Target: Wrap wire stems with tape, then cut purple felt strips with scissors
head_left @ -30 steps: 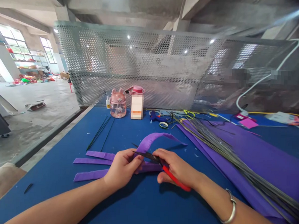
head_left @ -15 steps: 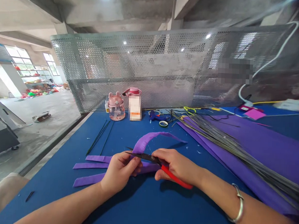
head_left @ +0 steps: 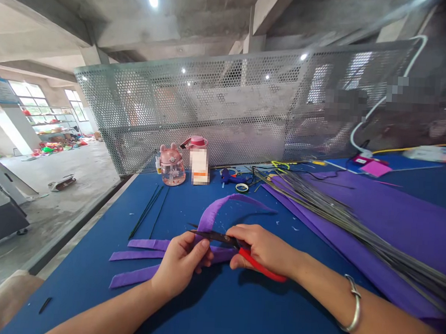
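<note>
Between thumb and fingers, my left hand (head_left: 182, 259) pinches a purple strip (head_left: 221, 207) that arches up and away to the right, its far end drooping toward the table. My right hand (head_left: 265, 251) grips red-handled scissors (head_left: 257, 266) whose dark blades point left, slightly apart, at the strip just above my left fingertips. Whether the blades are cutting into it cannot be made out. Several more purple strips (head_left: 135, 277) lie on the blue table beneath and left of my left hand, partly hidden by it.
Thin dark green stems (head_left: 146, 213) lie at the left. A pink bottle (head_left: 172, 167), a pale box (head_left: 199, 167), a blue glue gun (head_left: 233, 176) and a tape roll (head_left: 242, 188) stand behind. Grey wires (head_left: 328, 217) cross purple sheets (head_left: 392, 211) at right. A perforated panel (head_left: 210, 116) borders the back.
The view has shifted slightly, so the table items sit a little lower. Both hands keep their hold on the strip and the scissors, with the blades slightly closer together.
</note>
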`<state>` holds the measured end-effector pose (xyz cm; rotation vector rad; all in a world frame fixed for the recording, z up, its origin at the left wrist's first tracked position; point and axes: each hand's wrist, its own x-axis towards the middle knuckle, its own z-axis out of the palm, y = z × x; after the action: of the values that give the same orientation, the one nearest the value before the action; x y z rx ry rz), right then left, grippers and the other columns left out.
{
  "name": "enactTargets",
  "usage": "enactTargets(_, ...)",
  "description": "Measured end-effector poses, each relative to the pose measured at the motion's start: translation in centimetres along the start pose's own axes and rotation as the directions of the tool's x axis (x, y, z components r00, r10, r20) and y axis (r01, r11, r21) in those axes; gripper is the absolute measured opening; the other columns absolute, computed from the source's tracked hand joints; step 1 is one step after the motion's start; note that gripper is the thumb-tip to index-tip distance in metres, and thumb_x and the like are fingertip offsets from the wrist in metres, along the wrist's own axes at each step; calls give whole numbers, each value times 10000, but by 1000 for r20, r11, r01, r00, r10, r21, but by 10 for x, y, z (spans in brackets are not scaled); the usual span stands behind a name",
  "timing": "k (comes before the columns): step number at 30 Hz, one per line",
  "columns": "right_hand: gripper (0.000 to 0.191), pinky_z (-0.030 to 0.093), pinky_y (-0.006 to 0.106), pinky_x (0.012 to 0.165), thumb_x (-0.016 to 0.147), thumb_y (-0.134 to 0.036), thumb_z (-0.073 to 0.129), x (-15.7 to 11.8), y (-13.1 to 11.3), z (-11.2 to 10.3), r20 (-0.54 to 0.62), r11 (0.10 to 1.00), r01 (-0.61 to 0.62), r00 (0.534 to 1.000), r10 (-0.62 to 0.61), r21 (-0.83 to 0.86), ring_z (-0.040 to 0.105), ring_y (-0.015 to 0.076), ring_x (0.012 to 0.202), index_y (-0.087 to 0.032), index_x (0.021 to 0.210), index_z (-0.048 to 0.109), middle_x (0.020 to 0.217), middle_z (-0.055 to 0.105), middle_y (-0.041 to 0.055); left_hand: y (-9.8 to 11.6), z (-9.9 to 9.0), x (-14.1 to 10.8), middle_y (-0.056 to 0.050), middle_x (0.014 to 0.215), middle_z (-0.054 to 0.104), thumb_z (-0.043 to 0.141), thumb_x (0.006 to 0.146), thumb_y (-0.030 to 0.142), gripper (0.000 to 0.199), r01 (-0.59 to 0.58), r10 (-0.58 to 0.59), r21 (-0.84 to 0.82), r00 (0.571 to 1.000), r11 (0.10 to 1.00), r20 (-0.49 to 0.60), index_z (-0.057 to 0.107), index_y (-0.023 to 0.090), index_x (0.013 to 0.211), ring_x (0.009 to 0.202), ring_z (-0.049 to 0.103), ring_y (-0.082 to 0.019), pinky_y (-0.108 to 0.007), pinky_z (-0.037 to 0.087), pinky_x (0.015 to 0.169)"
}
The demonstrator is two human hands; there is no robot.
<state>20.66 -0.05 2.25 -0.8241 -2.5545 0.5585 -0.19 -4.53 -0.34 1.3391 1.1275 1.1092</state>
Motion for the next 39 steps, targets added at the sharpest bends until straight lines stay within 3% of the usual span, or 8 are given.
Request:
enactTargets(4,349,371,222,588,748,-492,666,1,2,4,-2,1000,-18,1000,18,12,475,128,639,-167,831,568,750,552,2,0,0,1,-8,631,622,603,757,486,345,6,-6,-39,1000,999,-7,559,145,739,534,556,-102,-201,402,471)
enactTargets(10,622,403,244,603,602,-593,726,0,1,9,-12,999,-33,999,33,0,465,145,671,-172,1009,515,850,532,17,3,1,3,4,604,594,617,737,495,354,-21,12,-118,997,993,-74,549,148,741,519,533,-95,-200,390,467)
enactTargets(19,526,382,242,592,660,-620,667,0,-3,8,18,999,-22,1000,21,34,440,141,652,-169,903,545,786,516,9,-1,1,2,-7,606,600,570,788,443,307,-32,32,-44,999,999,6,581,146,713,526,538,-100,-200,416,479)
enactTargets(25,535,368,241,600,716,-655,581,-8,8,12,36,995,-38,999,35,93,430,143,661,-172,947,557,793,514,17,-2,2,1,-17,627,615,569,798,415,283,-17,21,-49,997,999,81,586,147,711,539,559,-100,-193,445,492)
enactTargets(32,503,346,231,565,702,-643,610,-2,8,10,56,991,-62,997,56,116,425,129,615,-168,865,572,728,510,1,-3,2,-1,-42,610,632,592,782,454,337,75,-74,-79,997,994,16,614,129,697,525,567,-102,-196,455,497)
enactTargets(39,432,354,236,562,670,-587,683,1,6,11,63,991,-116,992,112,69,498,148,622,-187,807,593,746,575,17,-16,-3,5,-40,570,593,596,749,539,433,87,-87,-40,996,995,1,603,122,631,493,527,-96,-202,425,478)
